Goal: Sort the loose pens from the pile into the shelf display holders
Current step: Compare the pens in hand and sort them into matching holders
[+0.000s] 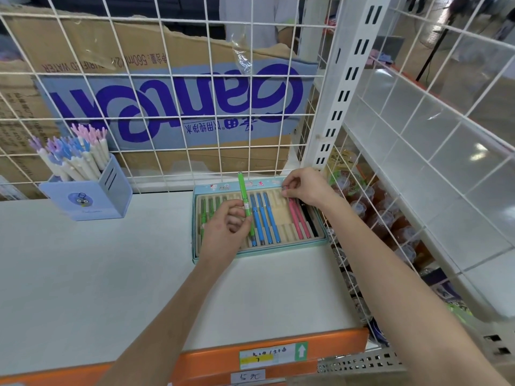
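A white shelf [97, 274] with an orange front edge [278, 349] carrying price labels [274, 355] stands against a white wire grid panel [167, 107]. Behind the grid leans a flattened cardboard box [172, 101] printed with blue lettering, upside down. A white slotted upright [340, 87] rises at the shelf's right corner. Beyond it, a second wire grid [418, 151] fronts a glossy pale tiled floor [446, 129] catching overhead light.

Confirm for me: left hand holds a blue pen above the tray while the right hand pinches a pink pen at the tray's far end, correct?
Not quite. In the head view the left hand holds a green pen, not blue, above the tray. The right hand does pinch a pink pen at the far end.
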A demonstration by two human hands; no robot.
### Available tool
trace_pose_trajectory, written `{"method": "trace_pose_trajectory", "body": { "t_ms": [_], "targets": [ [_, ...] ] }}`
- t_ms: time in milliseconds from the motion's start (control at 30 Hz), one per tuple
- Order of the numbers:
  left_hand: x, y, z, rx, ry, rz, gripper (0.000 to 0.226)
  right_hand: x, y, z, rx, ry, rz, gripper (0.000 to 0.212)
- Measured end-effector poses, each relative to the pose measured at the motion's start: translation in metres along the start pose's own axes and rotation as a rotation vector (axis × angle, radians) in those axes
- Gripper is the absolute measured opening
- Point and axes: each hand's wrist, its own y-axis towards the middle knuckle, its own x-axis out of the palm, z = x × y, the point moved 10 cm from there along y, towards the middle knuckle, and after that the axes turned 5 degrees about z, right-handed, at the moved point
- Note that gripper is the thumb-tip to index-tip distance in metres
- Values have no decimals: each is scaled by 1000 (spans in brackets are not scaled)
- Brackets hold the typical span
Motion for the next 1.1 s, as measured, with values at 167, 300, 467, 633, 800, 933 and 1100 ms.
{"method": "trace_pose_trajectory", "body": {
  "t_ms": [167, 300, 467, 633, 800, 933, 1100],
  "targets": [
    [0, 0, 0, 3, -1, 7, 26, 5, 0, 4, 2, -39, 24, 18],
    [-1, 1, -2, -6, 18, 15, 27, 2, -1, 9, 0, -1, 62, 18],
    [-2, 0, 0, 8, 21, 21, 28, 4, -2, 14, 10, -9, 45, 24],
    [-1, -1, 1, 22, 39, 19, 27, 7, -1, 12, 29, -26, 23, 19],
    [-1, -1, 3, 26, 37, 21, 27, 7, -2, 11, 42, 4, 20, 20],
    [-1, -1, 1, 10, 36, 7, 27, 5, -2, 10, 7, -4, 27, 18],
    [0, -2, 3, 6, 25, 5, 27, 1, -2, 13, 19, 64, 61, 20]
  ]
}}
